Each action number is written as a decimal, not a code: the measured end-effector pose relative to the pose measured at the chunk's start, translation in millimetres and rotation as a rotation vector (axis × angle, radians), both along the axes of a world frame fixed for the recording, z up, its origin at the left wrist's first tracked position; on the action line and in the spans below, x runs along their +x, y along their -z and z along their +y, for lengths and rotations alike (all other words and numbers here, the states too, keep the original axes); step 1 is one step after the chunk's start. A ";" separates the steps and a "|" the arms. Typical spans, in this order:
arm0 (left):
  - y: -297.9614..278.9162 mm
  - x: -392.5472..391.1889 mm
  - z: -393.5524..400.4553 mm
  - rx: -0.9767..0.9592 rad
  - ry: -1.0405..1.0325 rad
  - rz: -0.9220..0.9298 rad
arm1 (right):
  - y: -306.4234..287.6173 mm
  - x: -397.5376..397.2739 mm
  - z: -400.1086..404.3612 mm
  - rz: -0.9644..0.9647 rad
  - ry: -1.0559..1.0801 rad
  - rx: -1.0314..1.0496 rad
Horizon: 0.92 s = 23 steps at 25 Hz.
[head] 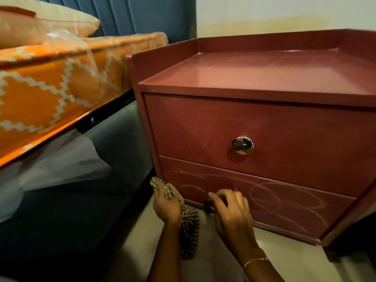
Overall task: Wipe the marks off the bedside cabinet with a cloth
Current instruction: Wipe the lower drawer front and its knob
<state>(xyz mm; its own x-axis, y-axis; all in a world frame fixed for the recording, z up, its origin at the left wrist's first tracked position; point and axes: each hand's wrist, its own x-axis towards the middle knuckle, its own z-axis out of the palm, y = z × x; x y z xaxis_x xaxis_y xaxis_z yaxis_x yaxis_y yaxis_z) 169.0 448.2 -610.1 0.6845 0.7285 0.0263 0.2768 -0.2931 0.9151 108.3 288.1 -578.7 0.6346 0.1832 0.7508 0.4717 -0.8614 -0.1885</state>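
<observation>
right hand point(232, 212) grip loose, perhaps touching scribbled drawer point(284, 202) | left hand point(165, 206) grasps cloth point(188, 226)

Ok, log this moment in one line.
left hand: grips cloth | right hand: at lower drawer | marks: unwiped

Maroon cabinet point(254, 123) w/ pale scribble marks point(284, 200), striped tan-black cloth point(188, 224), orange-white zigzag mattress point(40, 94).
</observation>
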 end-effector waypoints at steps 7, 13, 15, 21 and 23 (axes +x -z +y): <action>22.0 1.4 0.1 0.128 0.039 0.205 | -0.7 5.9 5.7 0.013 -0.004 0.096; -1.3 10.3 -10.1 0.156 -0.108 -0.192 | -9.8 7.3 16.2 -0.023 -0.054 0.134; -3.8 11.1 -14.5 0.126 -0.135 -0.171 | -2.5 8.5 16.9 -0.002 -0.027 0.112; 40.7 8.5 -15.4 -0.649 -0.087 -0.081 | 23.4 6.3 8.1 0.038 0.011 0.086; 30.3 0.8 -41.3 -0.909 -0.118 -0.115 | 27.8 3.8 1.3 0.043 0.006 0.097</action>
